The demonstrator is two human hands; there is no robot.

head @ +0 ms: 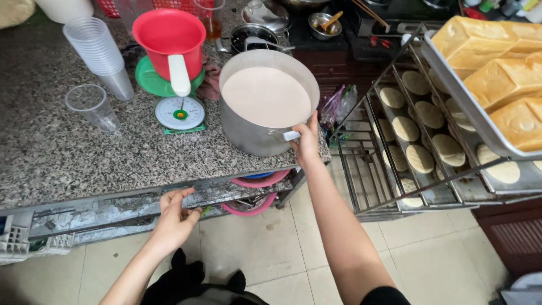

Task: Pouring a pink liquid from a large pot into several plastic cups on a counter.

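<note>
A large metal pot full of pale pinkish liquid stands near the right end of a speckled granite counter. My right hand grips the pot's handle at its right side. My left hand hangs lower, just below the counter's metal front edge, fingers loosely curled with something small and green at the fingertips; I cannot tell whether it is held.
A red jug sits on a green kitchen scale. Clear plastic cups stand stacked and singly at left. A metal rack at right carries trays of dough rounds and bread loaves. Pink basins sit under the counter.
</note>
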